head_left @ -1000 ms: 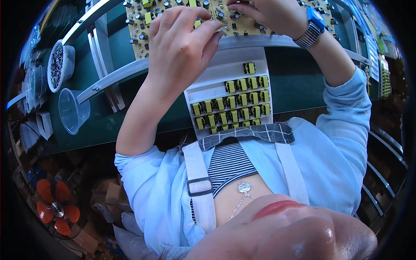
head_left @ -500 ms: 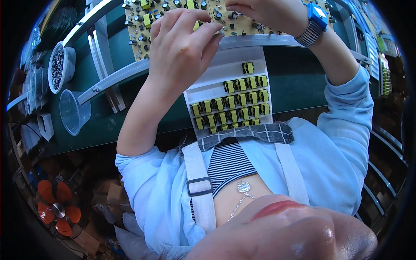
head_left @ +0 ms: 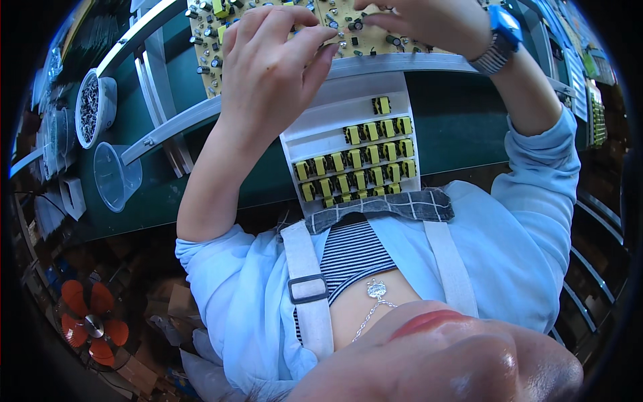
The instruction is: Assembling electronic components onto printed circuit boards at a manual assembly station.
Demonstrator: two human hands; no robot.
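My left hand [head_left: 271, 63] is over the near part of a tan circuit board [head_left: 207, 50] fitted with small capacitors and yellow transformers. Its fingers are bent, and a small gap shows between thumb and index fingertip, with nothing visible in it. To its right my right hand [head_left: 435, 27], wearing a blue watch [head_left: 506, 25], reaches over the same board. Its fingertips are apart beside a dark round capacitor [head_left: 355, 25]; the upper edge of the picture cuts off part of this hand. Below the board, a white tray [head_left: 315, 124] holds rows of yellow-and-black transformers [head_left: 355, 159].
A metal rail [head_left: 402, 63] runs along the board's near edge. On the left of the green table [head_left: 455, 127] stand a tub of small metal parts [head_left: 89, 110] and a clear plastic cup [head_left: 115, 177]. An orange-bladed fan [head_left: 94, 325] is at lower left.
My right hand has moved slightly right and down, and its fingertips have parted from a pinch. My left hand has shifted a little left and up, its thumb and index finger further apart.
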